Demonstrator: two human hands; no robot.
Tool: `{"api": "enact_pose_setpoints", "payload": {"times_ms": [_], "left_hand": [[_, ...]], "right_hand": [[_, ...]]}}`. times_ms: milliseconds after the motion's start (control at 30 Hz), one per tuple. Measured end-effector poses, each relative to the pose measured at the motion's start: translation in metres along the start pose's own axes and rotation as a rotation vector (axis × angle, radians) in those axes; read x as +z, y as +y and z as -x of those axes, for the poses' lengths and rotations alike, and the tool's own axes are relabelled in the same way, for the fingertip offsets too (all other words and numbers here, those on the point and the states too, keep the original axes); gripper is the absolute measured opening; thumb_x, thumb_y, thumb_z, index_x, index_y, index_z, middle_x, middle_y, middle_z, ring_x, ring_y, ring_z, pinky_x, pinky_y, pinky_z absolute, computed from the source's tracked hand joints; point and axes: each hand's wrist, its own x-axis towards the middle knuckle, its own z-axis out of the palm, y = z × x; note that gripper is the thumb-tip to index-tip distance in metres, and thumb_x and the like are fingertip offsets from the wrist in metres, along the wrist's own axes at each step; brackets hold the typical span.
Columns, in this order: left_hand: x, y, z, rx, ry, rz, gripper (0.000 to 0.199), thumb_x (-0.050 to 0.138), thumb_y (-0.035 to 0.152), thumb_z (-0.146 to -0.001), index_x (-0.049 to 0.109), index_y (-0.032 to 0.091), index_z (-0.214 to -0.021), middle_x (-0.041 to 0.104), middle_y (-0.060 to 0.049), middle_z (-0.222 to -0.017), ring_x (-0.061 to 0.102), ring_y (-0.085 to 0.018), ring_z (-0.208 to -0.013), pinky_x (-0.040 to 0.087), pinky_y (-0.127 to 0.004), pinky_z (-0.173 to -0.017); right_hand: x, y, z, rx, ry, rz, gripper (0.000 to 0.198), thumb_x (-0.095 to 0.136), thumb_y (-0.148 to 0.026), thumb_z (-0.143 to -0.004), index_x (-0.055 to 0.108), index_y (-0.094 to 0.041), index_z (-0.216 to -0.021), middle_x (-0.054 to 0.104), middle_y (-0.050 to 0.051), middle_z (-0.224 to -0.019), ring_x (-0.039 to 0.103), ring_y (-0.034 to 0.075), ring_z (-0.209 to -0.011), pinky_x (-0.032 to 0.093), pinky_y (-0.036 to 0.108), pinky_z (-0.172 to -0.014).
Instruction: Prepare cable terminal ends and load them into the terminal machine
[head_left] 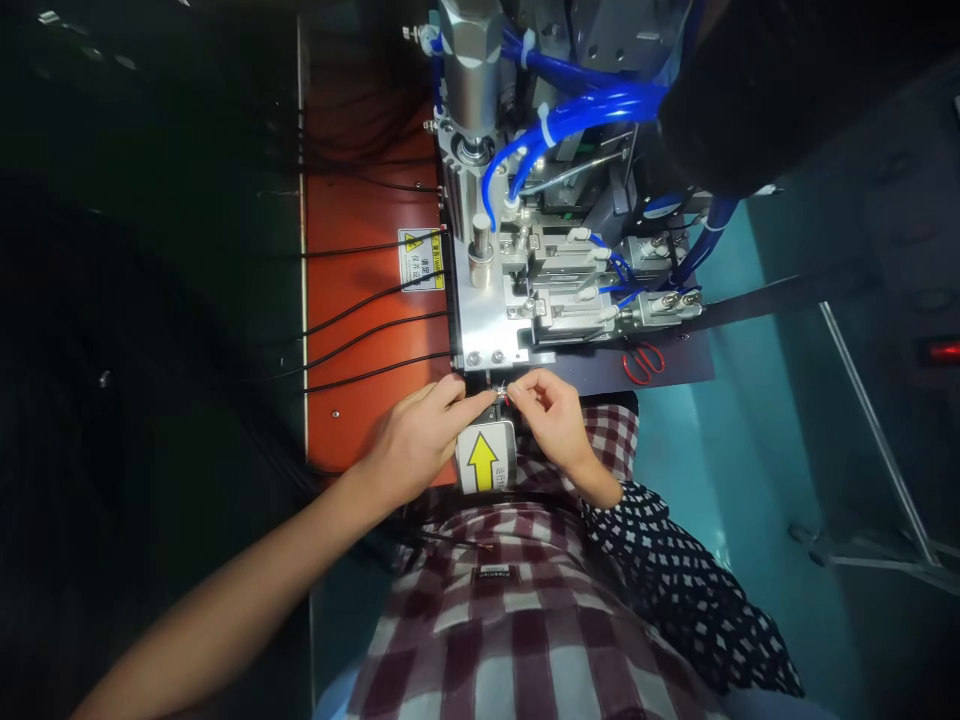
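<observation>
Your left hand (416, 435) and right hand (551, 410) pinch a small part (501, 397) together, lining it up just below the press (510, 290).

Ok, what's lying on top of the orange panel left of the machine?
Several black cables run across the orange panel, beside a yellow warning label. The left hand covers its lower right corner.

By my fingers a white plate (486, 457) bears a yellow arrow. A yellow-and-white warning label (421, 259) on the machine's orange panel (360, 220) is too small to read.
</observation>
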Motion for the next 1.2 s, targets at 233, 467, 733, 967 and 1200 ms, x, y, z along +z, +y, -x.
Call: {"api": "enact_pose_setpoints", "payload": {"times_ms": [233,467,733,967,1200], "left_hand": [[0.0000,0.0004,0.0001,-0.013,-0.008,-0.025,0.036,0.042,0.008,-0.092,0.067,0.016,-0.117,0.058,-0.005,-0.080,0.057,-0.016,-0.069,0.051,-0.025,-0.060],[0.0012,0.0001,0.0012,-0.037,-0.010,-0.005,0.036,0.042,0.009,-0.093,0.067,0.016,-0.117,0.057,-0.006,-0.081,0.058,-0.016,-0.072,0.051,-0.025,-0.061],[0.0005,0.0018,0.0004,-0.057,-0.038,-0.012,0.036,0.041,0.009,-0.093,0.067,0.017,-0.118,0.058,-0.006,-0.081,0.059,-0.017,-0.072,0.051,-0.026,-0.061],[-0.0002,0.0030,0.0001,-0.034,-0.026,-0.043,0.034,0.041,0.011,-0.095,0.066,0.015,-0.117,0.058,-0.006,-0.081,0.057,-0.017,-0.070,0.050,-0.027,-0.061],[0.0009,0.0019,0.0017,-0.027,-0.033,-0.063,0.034,0.042,0.009,-0.093,0.065,0.017,-0.117,0.060,-0.006,-0.082,0.057,-0.016,-0.071,0.050,-0.027,-0.062]], "right_hand": [[0.0010,0.0010,0.0006,-0.015,0.005,0.006,0.020,0.064,-0.031,-0.086,0.058,-0.018,-0.073,0.055,-0.002,-0.066,0.047,0.011,-0.058,0.040,0.025,-0.057],[0.0002,0.0017,0.0015,-0.040,0.007,0.035,0.019,0.062,-0.031,-0.087,0.058,-0.018,-0.074,0.057,-0.001,-0.070,0.049,0.012,-0.061,0.042,0.026,-0.061],[0.0013,0.0032,0.0013,-0.028,0.008,0.048,0.019,0.062,-0.033,-0.087,0.058,-0.018,-0.075,0.058,0.000,-0.071,0.050,0.013,-0.062,0.044,0.026,-0.061],[0.0033,0.0075,0.0041,-0.089,0.029,0.063,0.017,0.059,-0.029,-0.090,0.058,-0.018,-0.077,0.058,0.000,-0.073,0.051,0.012,-0.063,0.043,0.026,-0.062],[0.0048,0.0076,0.0054,-0.127,0.058,0.118,0.016,0.058,-0.029,-0.090,0.059,-0.019,-0.078,0.059,0.001,-0.075,0.053,0.014,-0.066,0.044,0.027,-0.064]]}}
